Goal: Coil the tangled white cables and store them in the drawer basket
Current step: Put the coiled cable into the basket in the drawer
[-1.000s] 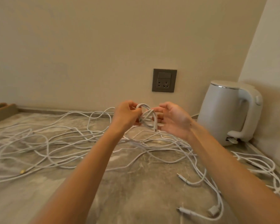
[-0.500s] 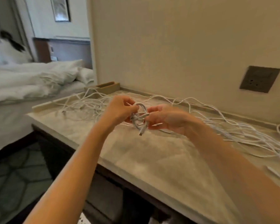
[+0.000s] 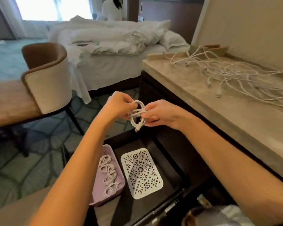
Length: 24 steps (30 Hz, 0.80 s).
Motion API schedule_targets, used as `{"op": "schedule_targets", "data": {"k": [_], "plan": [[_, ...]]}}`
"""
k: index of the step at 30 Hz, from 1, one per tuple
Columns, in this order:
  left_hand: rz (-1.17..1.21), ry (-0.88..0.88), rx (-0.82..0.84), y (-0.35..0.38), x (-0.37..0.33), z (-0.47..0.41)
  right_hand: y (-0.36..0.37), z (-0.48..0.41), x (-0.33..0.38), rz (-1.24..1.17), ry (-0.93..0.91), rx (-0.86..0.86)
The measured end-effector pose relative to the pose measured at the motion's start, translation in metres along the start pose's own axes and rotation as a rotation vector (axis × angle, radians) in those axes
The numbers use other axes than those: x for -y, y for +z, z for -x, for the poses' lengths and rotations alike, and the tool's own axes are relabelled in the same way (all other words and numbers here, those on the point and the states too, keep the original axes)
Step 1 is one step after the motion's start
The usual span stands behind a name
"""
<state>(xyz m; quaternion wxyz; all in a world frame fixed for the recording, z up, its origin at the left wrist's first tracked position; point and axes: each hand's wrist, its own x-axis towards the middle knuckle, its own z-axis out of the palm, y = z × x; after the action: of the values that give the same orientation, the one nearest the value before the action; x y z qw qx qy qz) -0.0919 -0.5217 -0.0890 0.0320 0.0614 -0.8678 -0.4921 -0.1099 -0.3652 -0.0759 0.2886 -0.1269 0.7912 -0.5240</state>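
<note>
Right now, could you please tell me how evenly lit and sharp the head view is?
Head view: the window is blown out to white; the coiled cable is fairly sharp, the tangled cables on the counter look softer; the drawer interior is dark; wide-angle bending curves the edges.

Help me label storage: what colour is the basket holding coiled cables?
The basket is lilac; head view.

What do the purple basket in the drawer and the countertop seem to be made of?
Purple basket: probably matte plastic, from its moulded rounded corners and uniform colour. Countertop: looks like polished stone, possibly an imitation, from its beige veined, faintly glossy surface.
</note>
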Motion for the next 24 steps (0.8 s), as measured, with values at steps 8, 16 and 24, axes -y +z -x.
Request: {"op": "schedule_targets", "data": {"k": [8, 16, 24], "plan": [[0.160, -0.289, 0.001, -0.001, 0.105, -0.003, 0.062, -0.069, -0.051, -0.144, 0.234, 0.047], [0.256, -0.499, -0.018, 0.018, 0.188, 0.003, 0.112, -0.121, -0.108, -0.161, 0.439, 0.054], [0.218, -0.713, 0.063, 0.020, 0.254, 0.009, 0.166, -0.160, -0.152, -0.055, 0.583, 0.133]]}}
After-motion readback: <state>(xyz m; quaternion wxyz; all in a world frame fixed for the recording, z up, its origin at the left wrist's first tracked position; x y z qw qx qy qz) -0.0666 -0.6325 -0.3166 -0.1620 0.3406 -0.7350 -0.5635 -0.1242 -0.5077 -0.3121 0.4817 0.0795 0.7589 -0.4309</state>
